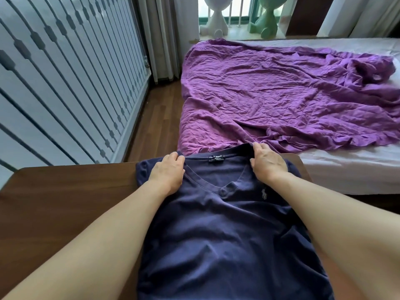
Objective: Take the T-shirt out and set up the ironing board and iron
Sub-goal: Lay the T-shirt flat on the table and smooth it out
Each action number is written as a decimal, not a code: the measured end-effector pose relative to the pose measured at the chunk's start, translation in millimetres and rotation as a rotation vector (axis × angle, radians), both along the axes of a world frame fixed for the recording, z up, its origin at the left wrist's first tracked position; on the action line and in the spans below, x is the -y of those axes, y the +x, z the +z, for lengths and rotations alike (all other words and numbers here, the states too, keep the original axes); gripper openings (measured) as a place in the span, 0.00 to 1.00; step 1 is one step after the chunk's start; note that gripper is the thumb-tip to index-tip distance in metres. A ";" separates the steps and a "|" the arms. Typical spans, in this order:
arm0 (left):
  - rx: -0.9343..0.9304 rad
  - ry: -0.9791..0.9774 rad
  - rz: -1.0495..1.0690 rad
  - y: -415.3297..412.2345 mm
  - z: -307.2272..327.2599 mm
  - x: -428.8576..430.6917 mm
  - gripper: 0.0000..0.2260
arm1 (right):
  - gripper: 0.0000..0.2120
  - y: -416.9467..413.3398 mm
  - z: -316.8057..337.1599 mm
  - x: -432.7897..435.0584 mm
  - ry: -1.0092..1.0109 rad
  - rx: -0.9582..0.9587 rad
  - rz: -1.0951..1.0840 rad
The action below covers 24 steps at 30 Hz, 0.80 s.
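A navy V-neck T-shirt (225, 230) lies front up on a dark brown table (71, 191), its collar at the far edge and a small embroidered logo on the chest. My left hand (167, 173) pinches the shirt at the left shoulder beside the collar. My right hand (268, 162) pinches it at the right shoulder, fingers curled over the fabric edge. Both forearms stretch over the shirt's sides. No ironing board or iron is in view.
A bed with a white mattress (346, 167) and a crumpled purple sheet (281, 94) stands just beyond the table. A strip of wooden floor (158, 118) runs between the bed and a white slatted panel (65, 83) on the left. Curtains and two figurines stand by the window.
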<state>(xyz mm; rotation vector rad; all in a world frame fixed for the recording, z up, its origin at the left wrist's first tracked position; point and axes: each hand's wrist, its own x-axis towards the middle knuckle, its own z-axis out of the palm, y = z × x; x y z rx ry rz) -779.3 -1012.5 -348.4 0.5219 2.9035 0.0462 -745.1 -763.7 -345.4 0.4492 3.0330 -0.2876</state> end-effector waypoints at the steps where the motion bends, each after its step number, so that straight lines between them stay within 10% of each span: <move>1: -0.009 -0.016 0.005 -5.1 -4.8 -0.6 0.18 | 0.17 -5.0 -3.4 -0.7 0.011 -0.009 -0.023; 16: -0.165 0.036 -0.009 -9.3 -24.4 -16.5 0.23 | 0.19 -20.2 -28.7 7.8 -0.033 -0.302 -0.044; 24: 0.038 0.015 0.033 0.6 -24.3 -14.9 0.26 | 0.25 0.7 -39.0 25.1 -0.081 0.033 0.098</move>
